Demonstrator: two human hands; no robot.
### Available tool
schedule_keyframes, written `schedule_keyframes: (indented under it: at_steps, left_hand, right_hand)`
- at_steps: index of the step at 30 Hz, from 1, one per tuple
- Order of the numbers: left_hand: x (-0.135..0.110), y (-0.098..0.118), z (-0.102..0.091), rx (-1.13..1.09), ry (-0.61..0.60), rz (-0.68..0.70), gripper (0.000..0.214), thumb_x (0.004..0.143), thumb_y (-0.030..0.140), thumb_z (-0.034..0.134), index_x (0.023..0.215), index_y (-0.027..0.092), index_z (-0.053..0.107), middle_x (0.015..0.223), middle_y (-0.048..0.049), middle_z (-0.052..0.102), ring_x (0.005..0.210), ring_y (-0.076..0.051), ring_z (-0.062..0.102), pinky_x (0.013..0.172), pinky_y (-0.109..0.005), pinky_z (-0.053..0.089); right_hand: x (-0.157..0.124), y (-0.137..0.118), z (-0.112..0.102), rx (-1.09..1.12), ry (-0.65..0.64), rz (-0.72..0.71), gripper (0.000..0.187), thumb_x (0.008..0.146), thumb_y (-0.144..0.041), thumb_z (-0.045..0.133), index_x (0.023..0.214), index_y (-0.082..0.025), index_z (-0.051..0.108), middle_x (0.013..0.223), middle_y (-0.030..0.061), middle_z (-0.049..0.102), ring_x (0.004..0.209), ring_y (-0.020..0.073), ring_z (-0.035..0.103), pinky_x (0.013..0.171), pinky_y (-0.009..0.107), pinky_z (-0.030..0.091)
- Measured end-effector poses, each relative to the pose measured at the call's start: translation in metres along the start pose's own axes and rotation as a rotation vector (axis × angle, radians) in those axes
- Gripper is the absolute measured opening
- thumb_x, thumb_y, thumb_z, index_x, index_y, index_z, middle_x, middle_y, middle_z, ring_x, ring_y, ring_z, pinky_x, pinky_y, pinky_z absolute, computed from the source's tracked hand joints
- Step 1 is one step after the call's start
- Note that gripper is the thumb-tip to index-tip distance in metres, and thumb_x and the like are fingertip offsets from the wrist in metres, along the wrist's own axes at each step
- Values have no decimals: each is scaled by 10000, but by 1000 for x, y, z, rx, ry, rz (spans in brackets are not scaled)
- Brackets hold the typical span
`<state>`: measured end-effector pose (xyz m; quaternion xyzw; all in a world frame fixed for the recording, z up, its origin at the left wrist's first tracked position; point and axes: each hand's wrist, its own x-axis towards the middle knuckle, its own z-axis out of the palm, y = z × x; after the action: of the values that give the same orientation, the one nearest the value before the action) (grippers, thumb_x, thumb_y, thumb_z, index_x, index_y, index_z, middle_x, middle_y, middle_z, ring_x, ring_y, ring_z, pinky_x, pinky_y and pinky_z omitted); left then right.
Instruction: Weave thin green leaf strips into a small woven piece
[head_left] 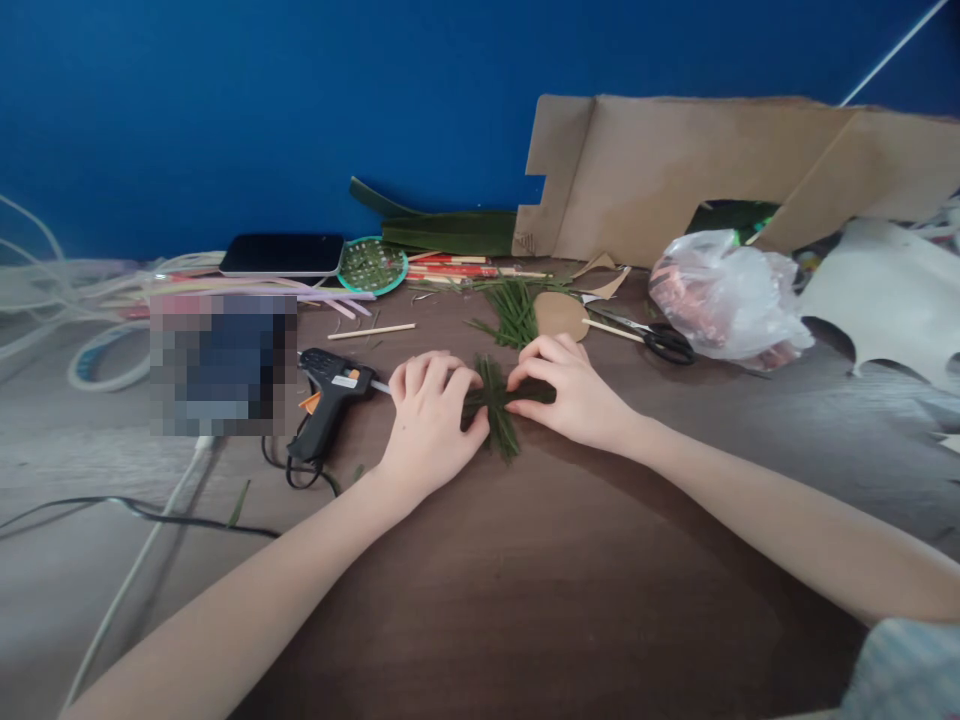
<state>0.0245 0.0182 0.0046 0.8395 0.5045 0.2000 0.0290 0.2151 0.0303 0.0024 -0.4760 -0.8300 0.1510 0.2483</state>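
Flat on the brown table, a cross of green leaf strips (496,400) lies between my hands. My left hand (433,420) is closed over the cross's left arm, thumb near the middle. From the other side my right hand (574,395) pinches the right arm between thumb and fingers. Parts of both arms are hidden under my fingers. Behind the cross lies a loose pile of cut green strips (514,312), beside a round brown cardboard disc (561,315). A black hot glue gun (334,395) with an orange trigger rests left of my left hand.
Black-handled scissors (667,342) and a pink-filled plastic bag (727,300) lie to the right. A bent cardboard sheet (675,170) stands against the blue wall. At the back are a pin dish (373,265), a dark phone (283,255) and long leaves (457,232). Cables (142,560) cross the left side.
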Motion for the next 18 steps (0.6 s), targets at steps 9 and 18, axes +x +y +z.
schedule_keyframes:
  at_steps: [9,18]
  left_hand:
    - [1,0,2,5,-9,-4,167,782,275,560,928,195,557,1057,-76,562,1132,-275,418,957,-458,285]
    - [0,-1,3,25,-8,22,192,797,271,552,982,228,580,1089,-81,542,1165,-292,394,958,-483,281]
  right_hand:
    - [1,-4,6,-31,5,-31,114,796,-279,604,874,-197,593,925,56,539,927,219,441,818,362,347]
    - [2,-5,7,-34,-4,-27,145,789,-276,609,908,-191,609,929,63,548,930,224,445,820,374,356]
